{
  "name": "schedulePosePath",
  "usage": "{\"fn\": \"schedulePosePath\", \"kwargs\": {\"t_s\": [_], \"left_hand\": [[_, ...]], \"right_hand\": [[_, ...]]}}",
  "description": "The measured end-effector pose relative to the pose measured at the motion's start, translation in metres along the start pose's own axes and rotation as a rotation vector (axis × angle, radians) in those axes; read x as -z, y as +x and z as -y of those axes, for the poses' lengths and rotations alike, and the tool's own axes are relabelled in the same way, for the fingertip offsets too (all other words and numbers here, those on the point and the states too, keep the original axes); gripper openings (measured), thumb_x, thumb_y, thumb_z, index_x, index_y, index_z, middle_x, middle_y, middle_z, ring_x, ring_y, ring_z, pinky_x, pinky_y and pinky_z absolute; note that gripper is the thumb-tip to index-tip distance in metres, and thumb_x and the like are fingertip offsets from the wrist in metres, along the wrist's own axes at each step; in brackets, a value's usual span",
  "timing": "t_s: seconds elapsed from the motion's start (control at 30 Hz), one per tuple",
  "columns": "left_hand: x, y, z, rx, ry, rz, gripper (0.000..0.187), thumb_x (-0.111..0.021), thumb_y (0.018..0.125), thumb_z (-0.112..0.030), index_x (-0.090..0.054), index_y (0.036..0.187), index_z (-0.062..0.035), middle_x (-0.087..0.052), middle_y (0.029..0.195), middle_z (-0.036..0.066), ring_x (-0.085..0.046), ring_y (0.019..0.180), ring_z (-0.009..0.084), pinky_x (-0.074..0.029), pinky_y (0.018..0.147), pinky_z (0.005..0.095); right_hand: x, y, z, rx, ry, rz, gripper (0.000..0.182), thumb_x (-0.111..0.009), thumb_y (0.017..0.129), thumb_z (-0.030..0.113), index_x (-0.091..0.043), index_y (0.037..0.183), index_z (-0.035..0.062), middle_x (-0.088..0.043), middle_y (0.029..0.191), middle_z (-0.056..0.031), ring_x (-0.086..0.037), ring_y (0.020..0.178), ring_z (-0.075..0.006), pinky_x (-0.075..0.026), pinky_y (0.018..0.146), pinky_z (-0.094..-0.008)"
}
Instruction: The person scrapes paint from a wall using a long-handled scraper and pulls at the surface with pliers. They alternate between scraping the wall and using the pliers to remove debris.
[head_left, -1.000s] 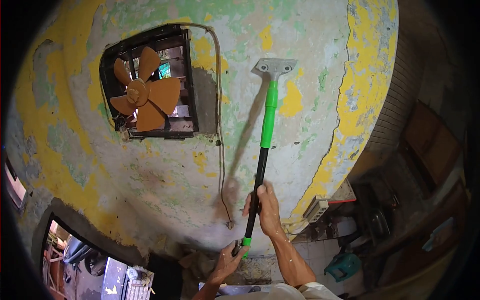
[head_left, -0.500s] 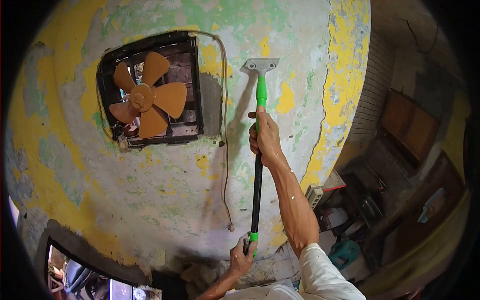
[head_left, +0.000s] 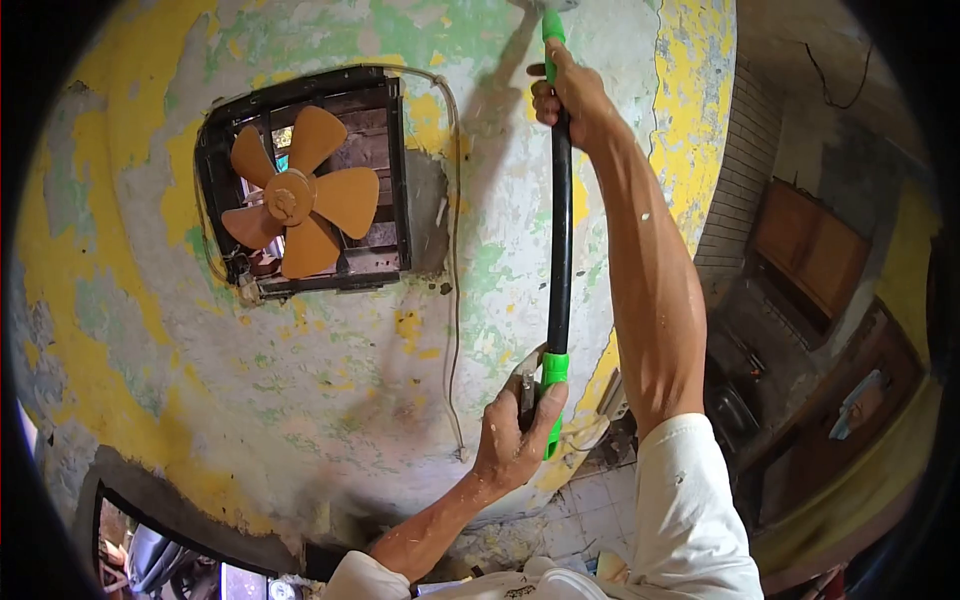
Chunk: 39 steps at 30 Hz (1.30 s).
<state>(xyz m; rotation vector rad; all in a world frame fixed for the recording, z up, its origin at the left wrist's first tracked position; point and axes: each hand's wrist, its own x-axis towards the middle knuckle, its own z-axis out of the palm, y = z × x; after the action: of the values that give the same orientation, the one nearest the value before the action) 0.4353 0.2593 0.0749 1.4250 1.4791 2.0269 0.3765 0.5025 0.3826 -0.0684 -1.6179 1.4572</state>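
Note:
A long-handled scraper (head_left: 562, 230) with a black shaft and green grips stands nearly upright in front of the wall. My right hand (head_left: 580, 98) is wrapped round its upper part, just under the upper green collar. Lower down, my left hand (head_left: 520, 430) closes round the green grip at the bottom end. The scraper's grey head shows only partly, at the top edge of the view, against the wall (head_left: 330, 370). Yellow, green and whitish paint is patchy and flaking there. Small pale flakes stick to my right forearm.
Left of the scraper, a fan with orange blades (head_left: 290, 196) sits in a dark-framed wall opening. A thin cable (head_left: 456, 260) hangs down beside it. At lower left is another opening (head_left: 150, 550). Wooden furniture (head_left: 810, 260) stands at the right; floor tiles (head_left: 600, 500) show below.
Both hands have moved up and slightly right with the scraper. Its head has slid up the wall to the top edge of the view. My grip is kept.

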Motion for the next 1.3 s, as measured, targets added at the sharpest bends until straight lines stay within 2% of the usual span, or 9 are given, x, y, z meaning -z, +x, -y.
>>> {"fn": "schedulePosePath", "kwargs": {"t_s": [0.2,0.33,0.47,0.63,0.8,0.83,0.97,1.13,1.3], "left_hand": [[0.001,-0.078,0.121,0.144,0.053,-0.066,0.050,-0.068,0.106,-0.030,-0.059,0.145,-0.0008,-0.057,0.070,0.002,-0.050,0.060,0.0101,-0.043,0.056,0.0320],[0.014,-0.131,0.166,0.205,0.103,-0.087,0.047,-0.068,0.106,-0.031,-0.061,0.140,0.0002,-0.059,0.068,0.003,-0.051,0.058,0.0106,-0.043,0.055,0.0330],[0.006,-0.118,0.126,0.255,0.025,-0.098,0.047,-0.066,0.107,-0.033,-0.062,0.139,0.0023,-0.056,0.067,0.002,-0.050,0.059,0.0104,-0.043,0.055,0.0334],[-0.003,-0.062,0.077,0.216,-0.029,-0.017,0.044,-0.063,0.108,-0.025,-0.059,0.141,0.0031,-0.060,0.077,0.000,-0.054,0.065,0.0081,-0.045,0.059,0.0303],[-0.008,-0.002,0.023,-0.011,-0.073,-0.082,0.048,-0.063,0.109,-0.025,-0.057,0.146,0.0039,-0.050,0.070,-0.004,-0.044,0.062,0.0060,-0.038,0.056,0.0287],[-0.009,0.007,0.016,-0.010,-0.118,-0.068,0.052,-0.063,0.109,-0.026,-0.054,0.149,0.0049,-0.051,0.074,-0.004,-0.044,0.065,0.0061,-0.038,0.057,0.0277],[-0.008,0.027,-0.022,-0.001,-0.106,-0.075,0.051,-0.060,0.111,-0.026,-0.052,0.149,0.0060,-0.057,0.081,-0.001,-0.047,0.072,0.0067,-0.041,0.063,0.0270],[-0.004,0.007,0.003,0.022,-0.064,-0.088,0.049,-0.059,0.110,-0.025,-0.053,0.148,0.0056,-0.060,0.084,0.001,-0.049,0.072,0.0084,-0.044,0.065,0.0285],[-0.001,-0.078,0.118,0.150,0.000,-0.076,0.044,-0.063,0.109,-0.031,-0.061,0.136,0.0046,-0.057,0.074,0.004,-0.051,0.065,0.0114,-0.044,0.060,0.0340]], "right_hand": [[0.001,-0.092,-0.103,-0.048,-0.196,-0.150,0.070,-0.045,0.109,0.064,-0.063,0.107,-0.0034,-0.049,0.060,-0.0026,-0.047,0.043,-0.0145,-0.040,0.040,-0.0337],[-0.018,-0.150,-0.146,-0.155,-0.223,-0.128,0.067,-0.045,0.107,0.066,-0.054,0.101,0.0004,-0.044,0.057,-0.0006,-0.043,0.041,-0.0138,-0.038,0.037,-0.0327],[-0.027,-0.129,-0.124,-0.081,-0.227,-0.158,0.066,-0.049,0.107,0.067,-0.056,0.101,0.0013,-0.040,0.055,0.0034,-0.037,0.038,-0.0102,-0.035,0.036,-0.0300],[-0.031,-0.061,-0.064,0.014,-0.288,-0.084,0.064,-0.052,0.106,0.066,-0.055,0.095,0.0031,-0.046,0.060,0.0002,-0.042,0.042,-0.0128,-0.038,0.039,-0.0308],[-0.040,-0.007,-0.003,0.050,-0.292,-0.025,0.062,-0.056,0.106,0.061,-0.056,0.093,0.0003,-0.047,0.061,-0.0018,-0.044,0.047,-0.0136,-0.041,0.043,-0.0332],[-0.042,0.003,0.007,0.089,-0.314,-0.010,0.059,-0.052,0.109,0.052,-0.049,0.075,0.0042,-0.048,0.060,-0.0058,-0.047,0.047,-0.0204,-0.046,0.045,-0.0393],[-0.047,0.025,0.032,0.128,-0.305,0.013,0.062,-0.054,0.108,0.059,-0.056,0.093,-0.0011,-0.049,0.062,-0.0035,-0.045,0.046,-0.0144,-0.042,0.045,-0.0327],[-0.041,0.012,0.002,0.121,-0.277,-0.007,0.063,-0.054,0.108,0.059,-0.058,0.096,-0.0024,-0.052,0.063,-0.0062,-0.049,0.045,-0.0156,-0.044,0.044,-0.0344],[-0.034,-0.088,-0.088,0.015,-0.261,-0.056,0.060,-0.051,0.107,0.062,-0.053,0.093,0.0038,-0.045,0.058,-0.0014,-0.046,0.040,-0.0152,-0.040,0.037,-0.0327]]}}
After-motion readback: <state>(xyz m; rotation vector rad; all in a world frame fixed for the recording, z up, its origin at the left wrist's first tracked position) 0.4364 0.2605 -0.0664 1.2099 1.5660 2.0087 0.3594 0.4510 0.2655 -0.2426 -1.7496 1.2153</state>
